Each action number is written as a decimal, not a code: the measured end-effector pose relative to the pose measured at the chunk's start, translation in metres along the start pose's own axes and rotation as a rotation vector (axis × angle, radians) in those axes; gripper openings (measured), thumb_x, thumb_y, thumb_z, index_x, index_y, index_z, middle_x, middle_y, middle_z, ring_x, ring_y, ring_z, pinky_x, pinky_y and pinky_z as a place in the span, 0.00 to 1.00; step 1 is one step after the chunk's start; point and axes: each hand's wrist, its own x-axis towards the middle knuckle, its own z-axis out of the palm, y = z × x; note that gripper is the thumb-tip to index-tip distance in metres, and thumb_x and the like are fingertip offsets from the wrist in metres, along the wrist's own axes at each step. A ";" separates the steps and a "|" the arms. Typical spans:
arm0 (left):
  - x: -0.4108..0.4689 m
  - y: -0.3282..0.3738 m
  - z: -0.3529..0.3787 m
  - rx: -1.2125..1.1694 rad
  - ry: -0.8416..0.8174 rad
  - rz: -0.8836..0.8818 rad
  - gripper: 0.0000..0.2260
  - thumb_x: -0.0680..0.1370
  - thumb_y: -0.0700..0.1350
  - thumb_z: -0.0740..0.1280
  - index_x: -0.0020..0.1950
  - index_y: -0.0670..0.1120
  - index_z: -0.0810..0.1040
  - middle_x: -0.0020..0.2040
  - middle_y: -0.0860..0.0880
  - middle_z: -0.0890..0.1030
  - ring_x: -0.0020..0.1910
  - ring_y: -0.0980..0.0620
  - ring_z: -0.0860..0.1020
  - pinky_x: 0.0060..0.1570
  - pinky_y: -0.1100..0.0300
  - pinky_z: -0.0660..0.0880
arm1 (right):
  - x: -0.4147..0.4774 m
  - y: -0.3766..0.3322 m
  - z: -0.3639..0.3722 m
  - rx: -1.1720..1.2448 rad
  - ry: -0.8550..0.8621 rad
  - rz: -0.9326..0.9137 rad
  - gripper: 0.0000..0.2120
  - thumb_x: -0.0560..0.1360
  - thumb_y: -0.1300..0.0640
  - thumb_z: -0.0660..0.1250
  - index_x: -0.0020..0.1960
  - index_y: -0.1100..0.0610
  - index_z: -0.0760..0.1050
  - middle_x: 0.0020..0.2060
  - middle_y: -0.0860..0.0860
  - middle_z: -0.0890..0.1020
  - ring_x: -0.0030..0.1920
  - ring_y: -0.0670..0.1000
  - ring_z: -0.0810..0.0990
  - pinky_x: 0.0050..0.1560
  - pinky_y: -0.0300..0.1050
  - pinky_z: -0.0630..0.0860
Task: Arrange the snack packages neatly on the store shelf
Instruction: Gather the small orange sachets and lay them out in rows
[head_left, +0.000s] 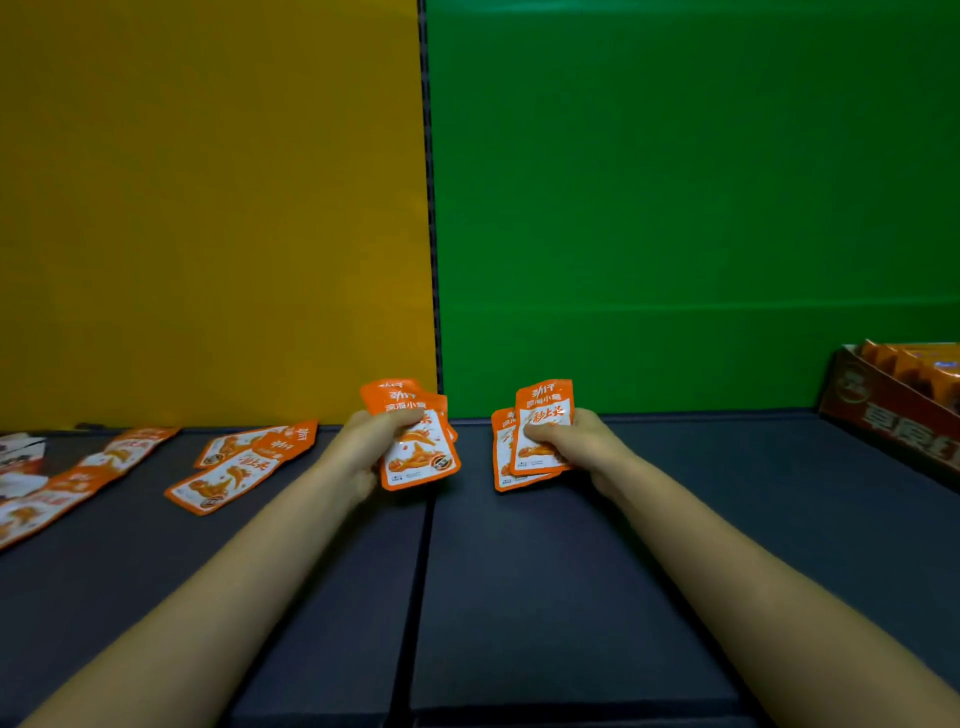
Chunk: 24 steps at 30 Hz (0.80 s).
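Both my hands are stretched out over a dark shelf (519, 571). My left hand (358, 447) grips a small fanned stack of orange-and-white snack packages (421, 457), held upright near the shelf's middle seam. To its right, my right hand (576, 441) holds two more of the same packages (540, 421), overlapped and upright, thumb across their fronts. Several loose snack packages (234, 467) lie scattered flat on the left part of the shelf, some overlapping, others (57, 493) reaching the left edge.
A brown cardboard display box (893, 415) with orange packs inside stands at the far right. The back wall is yellow on the left and green on the right, split by a dark upright strip (431, 260). A white-and-red pack (15, 457) sits at far left.
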 end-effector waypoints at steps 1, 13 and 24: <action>0.002 -0.002 0.000 0.001 0.014 0.004 0.07 0.76 0.43 0.67 0.51 0.41 0.76 0.39 0.45 0.81 0.29 0.51 0.81 0.25 0.62 0.77 | 0.007 0.002 0.003 -0.036 0.006 0.002 0.10 0.74 0.60 0.68 0.54 0.61 0.78 0.54 0.58 0.83 0.49 0.54 0.82 0.55 0.47 0.77; 0.001 -0.020 0.016 0.034 0.068 0.044 0.02 0.76 0.43 0.67 0.48 0.45 0.76 0.39 0.47 0.83 0.28 0.55 0.82 0.31 0.61 0.78 | 0.033 0.018 0.029 -0.544 0.196 -0.106 0.20 0.72 0.43 0.66 0.55 0.57 0.76 0.55 0.55 0.81 0.56 0.58 0.79 0.54 0.48 0.74; -0.004 -0.019 0.006 0.041 0.093 0.074 0.01 0.77 0.42 0.66 0.47 0.45 0.75 0.39 0.46 0.82 0.25 0.56 0.81 0.26 0.64 0.78 | 0.033 0.011 0.009 -0.272 0.136 -0.069 0.15 0.71 0.49 0.69 0.53 0.57 0.77 0.56 0.56 0.81 0.57 0.58 0.79 0.60 0.51 0.74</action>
